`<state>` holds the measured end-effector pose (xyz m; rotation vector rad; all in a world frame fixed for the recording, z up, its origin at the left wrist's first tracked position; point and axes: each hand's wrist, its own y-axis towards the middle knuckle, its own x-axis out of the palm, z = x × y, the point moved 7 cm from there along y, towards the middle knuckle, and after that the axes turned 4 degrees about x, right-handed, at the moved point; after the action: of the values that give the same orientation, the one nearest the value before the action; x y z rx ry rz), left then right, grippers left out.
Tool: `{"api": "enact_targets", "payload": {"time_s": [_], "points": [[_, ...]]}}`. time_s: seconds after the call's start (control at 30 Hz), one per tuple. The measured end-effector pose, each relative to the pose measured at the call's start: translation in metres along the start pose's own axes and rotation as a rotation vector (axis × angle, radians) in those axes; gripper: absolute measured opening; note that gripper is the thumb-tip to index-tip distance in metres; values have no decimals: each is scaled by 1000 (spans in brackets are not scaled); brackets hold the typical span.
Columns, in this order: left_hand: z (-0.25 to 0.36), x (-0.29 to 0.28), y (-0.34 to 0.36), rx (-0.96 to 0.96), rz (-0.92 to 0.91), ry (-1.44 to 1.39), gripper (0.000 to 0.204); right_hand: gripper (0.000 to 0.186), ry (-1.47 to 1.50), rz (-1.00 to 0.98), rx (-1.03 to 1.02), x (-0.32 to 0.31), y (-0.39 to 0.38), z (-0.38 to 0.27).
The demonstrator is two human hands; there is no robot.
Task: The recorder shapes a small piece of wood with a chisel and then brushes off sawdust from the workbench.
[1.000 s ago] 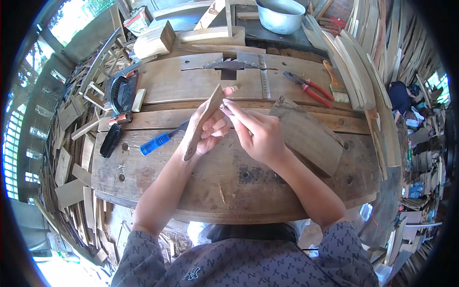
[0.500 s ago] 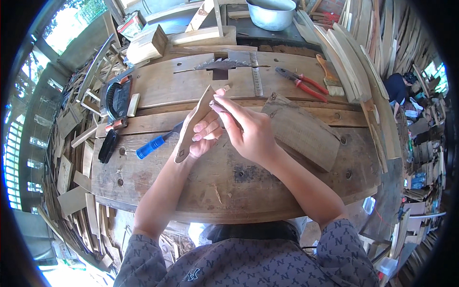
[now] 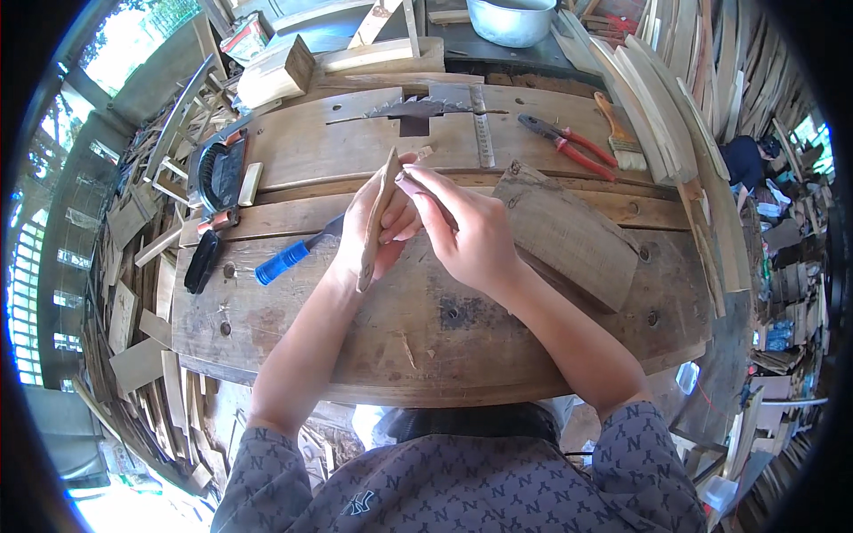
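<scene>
A thin, curved piece of wood stands nearly edge-on above the middle of the bench, its pointed end upward. My left hand is closed around it from the left, fingertips curling past its right side. My right hand pinches a small folded piece of pinkish-brown sandpaper at the wood's upper right edge. Whether the sandpaper touches the wood cannot be made out. Behind my left wrist lies a blue-handled chisel, its blade partly hidden.
A toothed saw blade rises through the bench top beyond my hands. Red-handled pliers, a brush and a wooden block lie right. A black-handled tool lies left. Wood strips crowd both sides.
The wood piece has turned more upright and edge-on, its lower end swinging right. My left hand has turned with it. The right hand stays by its upper end, and the whole view has shifted slightly.
</scene>
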<state>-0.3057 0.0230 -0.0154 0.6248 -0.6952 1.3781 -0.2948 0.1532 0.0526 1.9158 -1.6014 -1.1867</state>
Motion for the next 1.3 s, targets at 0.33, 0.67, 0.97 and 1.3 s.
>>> {"api": "enact_targets", "payload": {"time_s": [0.33, 0.67, 0.97, 1.3], "points": [[3, -5, -2, 17, 203, 128, 33, 32, 33, -26, 15, 4, 1, 0], [5, -1, -7, 0, 236, 323, 41, 33, 119, -197, 69, 17, -3, 0], [0, 1, -8, -41, 244, 283, 35, 40, 97, -205, 13, 19, -3, -11], [1, -7, -5, -94, 162, 174, 38, 37, 146, -331, -139, 28, -26, -52]]}}
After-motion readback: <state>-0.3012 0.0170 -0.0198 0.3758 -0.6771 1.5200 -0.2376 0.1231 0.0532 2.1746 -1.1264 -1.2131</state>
